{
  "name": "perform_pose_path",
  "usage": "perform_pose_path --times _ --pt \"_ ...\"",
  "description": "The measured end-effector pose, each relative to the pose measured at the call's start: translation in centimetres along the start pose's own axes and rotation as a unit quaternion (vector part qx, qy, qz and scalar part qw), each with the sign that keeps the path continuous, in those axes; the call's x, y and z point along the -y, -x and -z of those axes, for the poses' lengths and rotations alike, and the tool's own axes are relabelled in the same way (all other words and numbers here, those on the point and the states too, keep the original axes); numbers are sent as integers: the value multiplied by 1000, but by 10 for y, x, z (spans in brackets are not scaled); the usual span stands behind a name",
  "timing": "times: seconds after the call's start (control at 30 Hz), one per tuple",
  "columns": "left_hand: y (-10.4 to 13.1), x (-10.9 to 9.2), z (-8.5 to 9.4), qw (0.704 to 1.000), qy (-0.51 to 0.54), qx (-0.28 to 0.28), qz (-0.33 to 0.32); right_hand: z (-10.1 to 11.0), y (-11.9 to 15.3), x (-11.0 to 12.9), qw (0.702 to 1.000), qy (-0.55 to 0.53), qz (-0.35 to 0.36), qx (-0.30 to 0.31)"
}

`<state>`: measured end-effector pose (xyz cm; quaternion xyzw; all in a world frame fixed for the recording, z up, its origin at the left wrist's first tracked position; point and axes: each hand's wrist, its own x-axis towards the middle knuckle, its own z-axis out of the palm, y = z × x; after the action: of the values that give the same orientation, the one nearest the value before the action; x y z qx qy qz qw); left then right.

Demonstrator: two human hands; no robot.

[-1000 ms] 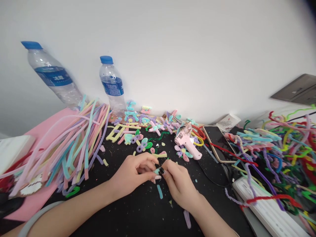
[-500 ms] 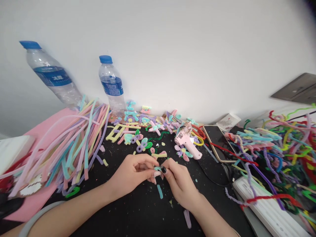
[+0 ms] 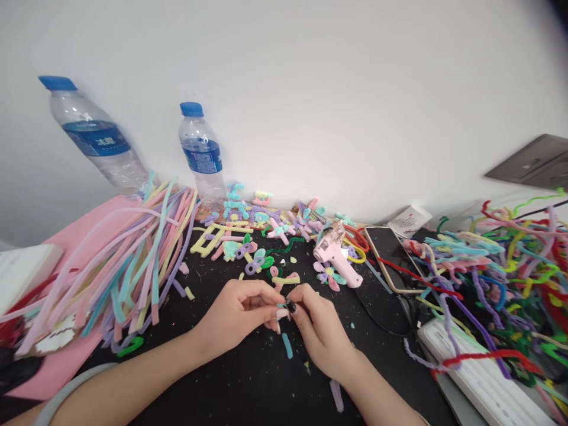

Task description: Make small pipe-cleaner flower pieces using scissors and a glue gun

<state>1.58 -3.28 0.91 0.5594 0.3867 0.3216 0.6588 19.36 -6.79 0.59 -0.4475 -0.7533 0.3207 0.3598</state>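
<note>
My left hand (image 3: 248, 310) and my right hand (image 3: 317, 325) meet at the fingertips over the black table. Both are closed in a pinch on a small teal piece, mostly hidden between the fingers; only a sliver of it shows. Just below the fingertips lies a short blue pipe cleaner piece (image 3: 287, 345). A purple piece (image 3: 336, 395) rests by my right wrist. Beyond the hands sit a yellow piece with pink curls (image 3: 286, 280) and a green and purple flower (image 3: 257, 261).
A pink glue gun (image 3: 338, 260) and a phone (image 3: 393, 257) lie behind and right. Pastel strips (image 3: 151, 248) cover the left side, with two bottles (image 3: 202, 157) behind. Tangled pipe cleaners (image 3: 523, 266) and a white case (image 3: 483, 378) are at the right.
The fingertips have drawn closer around the teal piece, so less of it shows. My right hand has shifted slightly left.
</note>
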Motion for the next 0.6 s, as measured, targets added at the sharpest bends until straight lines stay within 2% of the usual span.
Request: perform_pose_path --times 0.13,0.3,0.47,0.6 --pt "-1 -1 -1 999 30 3 25 -1 1 0 1000 8 24 5" --pt "-2 -3 0 997 53 11 50 -1 3 0 999 15 20 30" --pt "-3 -3 1 998 47 23 40 2 1 3 998 -19 0 63" --pt "-3 -3 1 999 31 25 28 3 1 1 999 -7 -6 47"
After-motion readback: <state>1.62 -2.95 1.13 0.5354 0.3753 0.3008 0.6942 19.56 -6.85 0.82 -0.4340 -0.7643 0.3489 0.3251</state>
